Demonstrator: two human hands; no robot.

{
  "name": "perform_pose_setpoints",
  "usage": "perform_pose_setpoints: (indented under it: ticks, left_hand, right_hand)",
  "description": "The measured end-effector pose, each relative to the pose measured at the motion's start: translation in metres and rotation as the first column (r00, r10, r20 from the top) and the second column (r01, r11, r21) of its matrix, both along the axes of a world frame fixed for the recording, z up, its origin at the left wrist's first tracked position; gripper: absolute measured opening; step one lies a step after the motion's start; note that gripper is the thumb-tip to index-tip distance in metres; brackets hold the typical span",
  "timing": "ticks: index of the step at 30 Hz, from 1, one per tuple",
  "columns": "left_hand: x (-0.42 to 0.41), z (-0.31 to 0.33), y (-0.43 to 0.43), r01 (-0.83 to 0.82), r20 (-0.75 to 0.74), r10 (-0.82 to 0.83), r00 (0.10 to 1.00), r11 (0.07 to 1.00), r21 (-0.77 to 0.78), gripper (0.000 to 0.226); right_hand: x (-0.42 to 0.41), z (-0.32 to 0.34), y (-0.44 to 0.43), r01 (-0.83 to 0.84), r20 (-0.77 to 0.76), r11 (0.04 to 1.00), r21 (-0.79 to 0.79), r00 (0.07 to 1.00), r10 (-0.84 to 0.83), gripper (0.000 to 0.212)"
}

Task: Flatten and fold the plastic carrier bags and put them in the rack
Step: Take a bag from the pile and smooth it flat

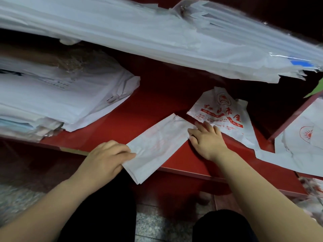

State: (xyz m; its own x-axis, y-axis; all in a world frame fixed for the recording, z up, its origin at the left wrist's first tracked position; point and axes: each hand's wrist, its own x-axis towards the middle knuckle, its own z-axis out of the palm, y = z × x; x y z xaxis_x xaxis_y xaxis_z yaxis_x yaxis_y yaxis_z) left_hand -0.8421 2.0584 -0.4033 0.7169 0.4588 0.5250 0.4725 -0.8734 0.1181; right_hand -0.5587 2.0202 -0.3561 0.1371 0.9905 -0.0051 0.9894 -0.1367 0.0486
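Observation:
A folded white plastic carrier bag (155, 147) lies slantwise on the red shelf (157, 95) of the rack, its near end hanging past the front edge. My left hand (108, 158) grips that near end, fingers on top. My right hand (208, 140) lies flat with straight fingers on the bag's far right end, touching a second white bag with red print (225, 112) that lies spread on the shelf behind it.
A thick pile of white bags (57, 95) fills the left of the shelf. More white plastic (157, 32) hangs over the shelf above. Another printed bag (304, 140) lies at the right beyond a red divider (293, 116). Speckled floor lies below.

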Motion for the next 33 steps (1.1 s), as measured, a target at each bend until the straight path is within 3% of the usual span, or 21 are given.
perform_pose_setpoints:
  ticks: [3, 6, 9, 14, 18, 22, 26, 29, 33]
  left_hand:
    - [0.016, -0.005, -0.007, -0.006, 0.099, 0.002, 0.995, 0.999, 0.041, 0.035]
    - [0.036, -0.007, -0.021, -0.084, 0.149, 0.078, 0.986, 0.996, 0.034, 0.021]
    - [0.060, -0.008, -0.033, -0.143, 0.169, 0.144, 0.975, 0.990, -0.017, 0.045]
    - [0.087, -0.008, -0.045, -0.153, 0.182, 0.147, 0.972, 0.988, 0.019, 0.040]
    - [0.088, -0.018, -0.042, -0.081, 0.137, 0.078, 0.988, 0.997, 0.016, 0.048]
    - [0.076, -0.023, -0.032, 0.026, 0.073, -0.017, 0.997, 0.992, -0.120, 0.051]
    - [0.065, -0.013, -0.028, 0.076, 0.189, -0.026, 0.982, 0.962, -0.264, 0.038]
    - [0.062, -0.010, -0.027, 0.094, 0.234, -0.030, 0.972, 0.959, -0.268, 0.038]
    - [0.063, -0.010, -0.031, 0.087, 0.298, -0.002, 0.955, 0.958, -0.273, 0.031]
  right_hand:
    - [-0.011, -0.012, -0.015, -0.094, -0.110, 0.952, 0.291, 0.985, 0.131, 0.058]
    - [-0.025, -0.028, -0.045, -0.243, -0.237, 0.847, 0.473, 0.891, 0.388, 0.055]
    - [-0.032, -0.047, -0.073, -0.340, -0.237, 0.829, 0.445, 0.848, 0.475, 0.055]
    - [-0.020, -0.058, -0.080, -0.302, -0.182, 0.793, 0.529, 0.872, 0.454, 0.048]
    - [-0.014, -0.066, -0.077, -0.272, -0.191, 0.730, 0.626, 0.855, 0.482, 0.029]
    - [-0.013, -0.067, -0.076, -0.204, -0.271, 0.705, 0.679, 0.823, 0.499, 0.020]
    - [-0.012, -0.060, -0.079, -0.159, -0.363, 0.739, 0.655, 0.792, 0.492, 0.019]
    - [-0.014, -0.060, -0.079, -0.181, -0.271, 0.762, 0.622, 0.863, 0.427, 0.023]
    - [-0.019, -0.059, -0.078, -0.074, -0.355, 0.756, 0.651, 0.851, 0.388, 0.019]
